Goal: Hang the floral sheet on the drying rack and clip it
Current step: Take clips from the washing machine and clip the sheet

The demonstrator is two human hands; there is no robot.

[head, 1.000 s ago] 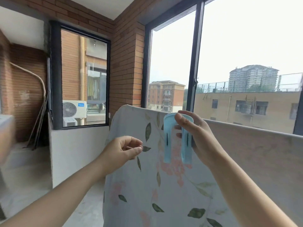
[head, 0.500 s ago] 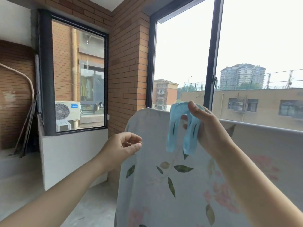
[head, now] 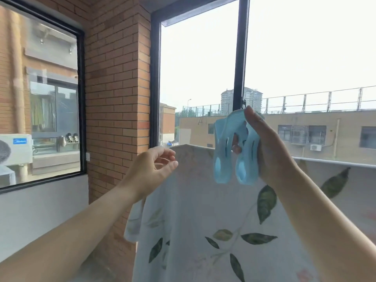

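right hand (head: 270, 151) fingers wrapped round blue clip (head: 221, 155), in front of floral sheet (head: 203, 210) top edge; left hand (head: 152, 167) fingers loosely curled, empty, beside sheet's corner; sheet draped over rack rail (head: 325, 160)

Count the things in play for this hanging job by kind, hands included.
Blue clip: 1
Floral sheet: 1
Rack rail: 1
Hands: 2 (left hand, right hand)
Total: 5
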